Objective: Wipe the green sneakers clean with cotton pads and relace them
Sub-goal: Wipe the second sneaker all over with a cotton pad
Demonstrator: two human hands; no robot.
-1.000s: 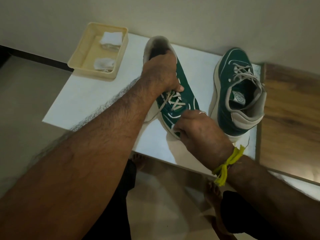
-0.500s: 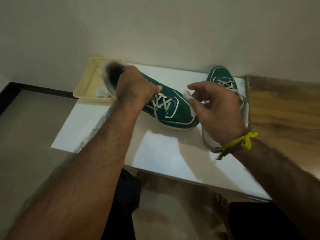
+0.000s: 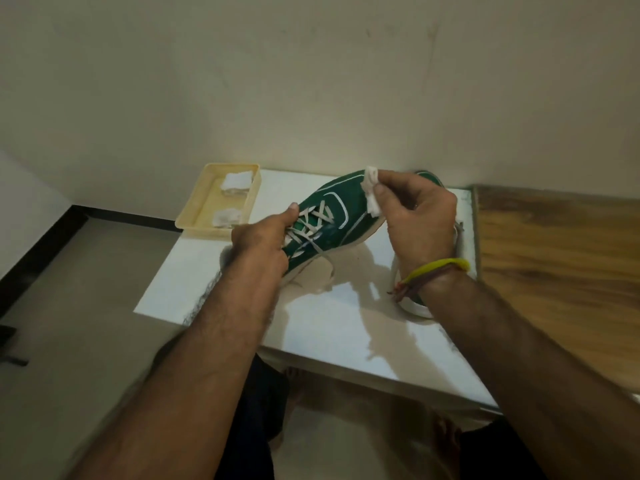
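a white surface (image 3: 346,327) fills the middle of the frame against a plain beige wall (image 3: 311,81). a wood-grain panel (image 3: 561,258) lies at the right edge. grey floor (image 3: 69,323) fills the lower left.

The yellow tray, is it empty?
No, the yellow tray on the white table has white cotton pads lying in it.

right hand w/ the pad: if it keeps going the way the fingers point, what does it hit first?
Likely the toe of the held green sneaker: the right hand pinches the cotton pad and points left toward it. Depth is unclear; the pad may already touch.
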